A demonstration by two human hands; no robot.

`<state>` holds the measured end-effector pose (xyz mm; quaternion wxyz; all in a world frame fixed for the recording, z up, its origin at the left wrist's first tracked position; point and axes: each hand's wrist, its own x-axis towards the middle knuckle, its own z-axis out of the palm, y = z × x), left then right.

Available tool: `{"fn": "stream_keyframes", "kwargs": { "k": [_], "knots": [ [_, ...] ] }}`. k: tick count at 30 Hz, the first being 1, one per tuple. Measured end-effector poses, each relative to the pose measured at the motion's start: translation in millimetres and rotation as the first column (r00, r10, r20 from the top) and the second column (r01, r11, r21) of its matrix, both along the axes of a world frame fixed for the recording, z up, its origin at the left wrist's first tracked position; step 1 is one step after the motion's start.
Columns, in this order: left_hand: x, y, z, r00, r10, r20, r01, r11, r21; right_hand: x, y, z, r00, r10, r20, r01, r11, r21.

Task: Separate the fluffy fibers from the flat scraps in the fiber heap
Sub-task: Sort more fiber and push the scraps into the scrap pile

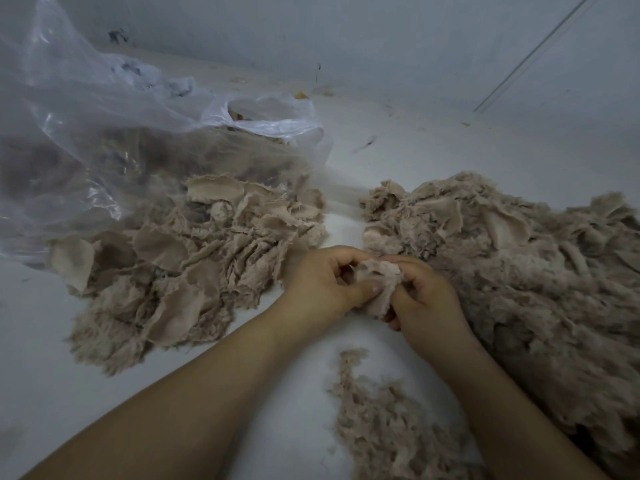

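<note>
Both hands meet over the white floor [398,161], working one beige fabric scrap [379,284]. Left hand [320,289]: fingers curled, thumb pressed flat across the front of the scrap, pinching it. Right hand [424,299]: fingers curled round the scrap's right edge, gripping it too. Scrap is bunched between them, fuzzy along its top edge; whether it's off the floor I can't tell.

Positions relative to the held scrap:
- Fiber heap [519,271]: directly right and behind, large mound of mixed fluff and flat pieces, runs to the frame's right edge. Right hand sits against its near-left flank.
- Flat scraps pile [180,268]: left of it, wide spread of thin torn pieces overlapping, fringed edges. Its right edge lies just beside the left hand.
- Fluffy fibers pile [384,420]: below it, nearer the person, between the two forearms; loose shredded tufts, smaller than the other two.
- Clear plastic bag [104,133]: far left and behind, beyond the flat scraps pile, crumpled, mouth open toward the right, brownish material showing through the film. Its lower edge touches the back of that pile.

Small bits of debris scattered on the floor behind the bag, by the wall [381,39].
</note>
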<state>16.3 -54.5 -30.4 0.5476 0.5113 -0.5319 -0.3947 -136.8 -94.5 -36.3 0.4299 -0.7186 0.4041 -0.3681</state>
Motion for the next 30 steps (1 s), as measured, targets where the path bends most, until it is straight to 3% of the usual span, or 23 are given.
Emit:
{"fn": "stream_keyframes", "kwargs": {
  "k": [12,18,23,30],
  "knots": [
    [5.8,-3.1,-4.1,0.907,0.121,-0.403,-0.119,0.992,0.031,-0.6,-3.0,-1.8,0.976,-0.214,0.048,0.207,0.971,0.119],
    [13.5,-2.3,1.0,0.749,0.173,-0.640,-0.155,0.984,0.085,-2.8,-6.8,-4.1,0.944,-0.320,0.085,0.292,0.926,0.238],
    [5.3,-1.4,0.0,0.850,0.137,-0.509,-0.120,0.991,0.066,-0.7,2.7,2.1,0.973,-0.223,0.058,0.215,0.970,0.112],
    [1.8,3.5,3.5,0.916,0.075,-0.394,-0.053,0.996,0.067,-3.0,6.0,4.3,0.955,-0.126,0.267,0.107,0.991,0.086]
  ]
}}
